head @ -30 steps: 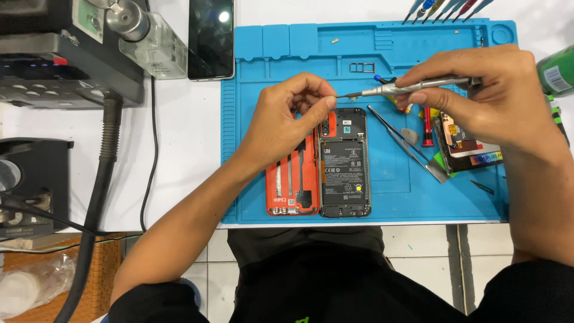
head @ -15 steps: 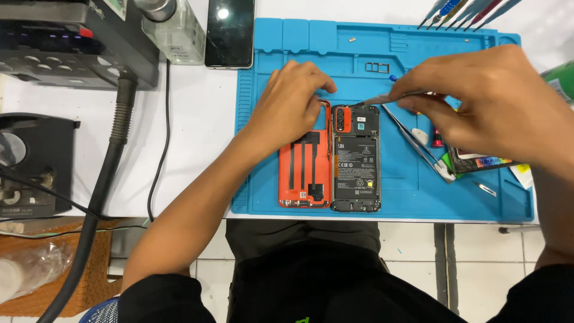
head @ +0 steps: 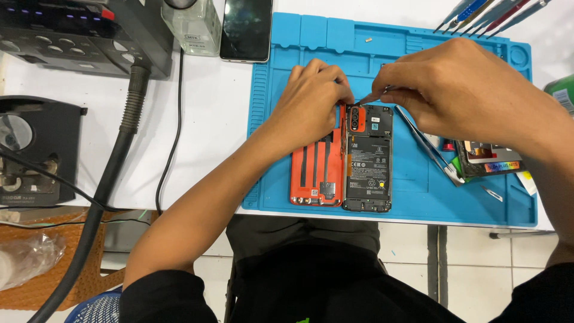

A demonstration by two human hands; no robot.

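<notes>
Blue silicone repair mat (head: 418, 197) on a white bench (head: 209, 119), carrying an opened black smartphone with exposed battery and circuit board (head: 368, 158) lying flat near the mat's front edge, its orange plastic back cover (head: 317, 170) folded out to the left and touching it along one side. Left hand (head: 314, 98): fingers curled and pinched at the phone's top corner, by the orange camera block; what it grips, if anything, is hidden. Right hand (head: 463, 90): closed around a slim metal screwdriver (head: 373, 96), tip angled down at the phone's top edge. Silver tweezers (head: 427, 143) lie on the mat just right of the phone, under the right hand. A second dark phone (head: 246, 30) lies screen-up on the bench beyond the mat's far left corner. Black hot-air station (head: 72, 36) with thick black hose (head: 107, 173) at the far left. Row of coloured-handled tools (head: 490, 13) at the mat's far right corner.
</notes>
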